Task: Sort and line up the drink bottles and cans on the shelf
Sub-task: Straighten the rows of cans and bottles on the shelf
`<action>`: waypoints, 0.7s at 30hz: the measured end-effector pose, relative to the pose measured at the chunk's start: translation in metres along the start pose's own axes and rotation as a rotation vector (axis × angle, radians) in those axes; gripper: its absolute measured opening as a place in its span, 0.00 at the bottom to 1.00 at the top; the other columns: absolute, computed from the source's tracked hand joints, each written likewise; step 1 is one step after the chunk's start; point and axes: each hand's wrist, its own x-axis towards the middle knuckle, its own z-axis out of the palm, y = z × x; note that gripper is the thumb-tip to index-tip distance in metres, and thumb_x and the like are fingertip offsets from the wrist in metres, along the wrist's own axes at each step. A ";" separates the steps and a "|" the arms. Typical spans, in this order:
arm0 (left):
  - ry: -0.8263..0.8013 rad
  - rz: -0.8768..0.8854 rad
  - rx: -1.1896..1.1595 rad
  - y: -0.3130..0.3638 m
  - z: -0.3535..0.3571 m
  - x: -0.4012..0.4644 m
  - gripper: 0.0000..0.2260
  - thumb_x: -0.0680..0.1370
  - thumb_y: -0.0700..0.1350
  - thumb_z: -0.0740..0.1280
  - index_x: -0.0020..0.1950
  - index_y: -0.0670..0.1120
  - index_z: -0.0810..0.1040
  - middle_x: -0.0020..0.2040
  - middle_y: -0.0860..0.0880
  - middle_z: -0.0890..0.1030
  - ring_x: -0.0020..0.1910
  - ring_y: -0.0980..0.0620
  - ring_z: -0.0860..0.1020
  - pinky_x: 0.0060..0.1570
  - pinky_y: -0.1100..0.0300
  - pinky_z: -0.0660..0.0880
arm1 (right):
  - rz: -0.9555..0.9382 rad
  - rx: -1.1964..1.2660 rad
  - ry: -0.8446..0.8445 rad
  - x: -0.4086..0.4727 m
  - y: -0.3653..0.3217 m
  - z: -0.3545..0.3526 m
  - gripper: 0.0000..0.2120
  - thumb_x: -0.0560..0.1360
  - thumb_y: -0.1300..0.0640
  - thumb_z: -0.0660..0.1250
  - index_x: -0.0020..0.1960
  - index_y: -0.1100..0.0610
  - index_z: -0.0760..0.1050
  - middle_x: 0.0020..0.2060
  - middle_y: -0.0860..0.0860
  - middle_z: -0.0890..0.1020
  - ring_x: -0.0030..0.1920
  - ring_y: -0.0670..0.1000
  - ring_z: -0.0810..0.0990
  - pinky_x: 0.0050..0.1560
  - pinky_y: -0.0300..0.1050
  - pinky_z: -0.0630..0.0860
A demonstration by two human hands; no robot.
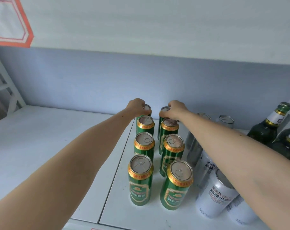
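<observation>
I count 8 green cans on the white shelf (41, 146), 2 rows of 4 running near to far. Left row: near can (140, 180), then 2 more, then the far-left can (146, 109). Right row: near can (176, 185), 2 behind it, then the far-right can (164, 112). All upright, tabs up.

My left hand (136, 106) sits on top of the far-left can, fingers curled over its rim, gripping it. My right hand (175, 108) does the same on the far-right can, fingers curled round the top. Both arms reach straight out over the rows.

Right of the green ones: white cans (215, 200), approx 5 visible, partly hidden by my right arm, so count not certain. 2 of those are at the far end by the back wall (91, 77). Far right: 2 green bottles (267, 127) w/ gold foil necks, 2nd one cut off by the frame edge.
</observation>
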 end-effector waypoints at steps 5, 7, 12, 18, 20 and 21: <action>0.004 -0.004 -0.017 0.003 0.004 0.008 0.12 0.73 0.47 0.72 0.39 0.50 0.68 0.49 0.45 0.73 0.47 0.46 0.73 0.47 0.52 0.79 | 0.024 0.014 0.048 0.008 0.000 0.001 0.16 0.69 0.50 0.73 0.48 0.61 0.77 0.43 0.55 0.80 0.39 0.53 0.77 0.29 0.40 0.66; -0.011 -0.003 -0.065 0.002 0.003 0.010 0.12 0.72 0.45 0.73 0.52 0.45 0.75 0.53 0.44 0.74 0.49 0.45 0.76 0.46 0.52 0.80 | 0.022 0.006 0.050 0.010 0.001 -0.002 0.14 0.69 0.51 0.73 0.46 0.61 0.77 0.42 0.55 0.80 0.38 0.52 0.76 0.29 0.39 0.64; -0.009 0.009 -0.091 0.005 0.006 0.010 0.27 0.71 0.44 0.75 0.69 0.42 0.71 0.64 0.43 0.75 0.60 0.43 0.75 0.47 0.57 0.76 | 0.006 -0.010 0.050 0.012 0.005 -0.005 0.17 0.69 0.50 0.74 0.48 0.61 0.78 0.43 0.55 0.80 0.41 0.53 0.78 0.30 0.40 0.67; -0.015 0.028 -0.072 0.009 0.009 0.010 0.27 0.71 0.44 0.75 0.69 0.42 0.72 0.64 0.43 0.76 0.61 0.44 0.75 0.51 0.57 0.74 | 0.000 -0.033 0.051 0.013 0.012 -0.008 0.16 0.69 0.51 0.75 0.48 0.62 0.77 0.44 0.56 0.81 0.41 0.54 0.78 0.35 0.42 0.71; -0.013 0.034 -0.068 0.011 0.010 0.009 0.27 0.72 0.45 0.74 0.68 0.42 0.72 0.64 0.43 0.76 0.61 0.45 0.75 0.51 0.57 0.74 | -0.002 -0.036 0.057 0.012 0.014 -0.008 0.16 0.69 0.52 0.74 0.48 0.62 0.78 0.44 0.56 0.81 0.40 0.54 0.78 0.34 0.41 0.70; -0.012 0.035 -0.068 0.012 0.011 0.008 0.26 0.72 0.45 0.74 0.68 0.42 0.72 0.64 0.43 0.76 0.61 0.45 0.75 0.50 0.57 0.73 | -0.002 -0.031 0.059 0.012 0.015 -0.008 0.16 0.69 0.52 0.74 0.48 0.63 0.78 0.45 0.57 0.81 0.41 0.54 0.78 0.34 0.40 0.69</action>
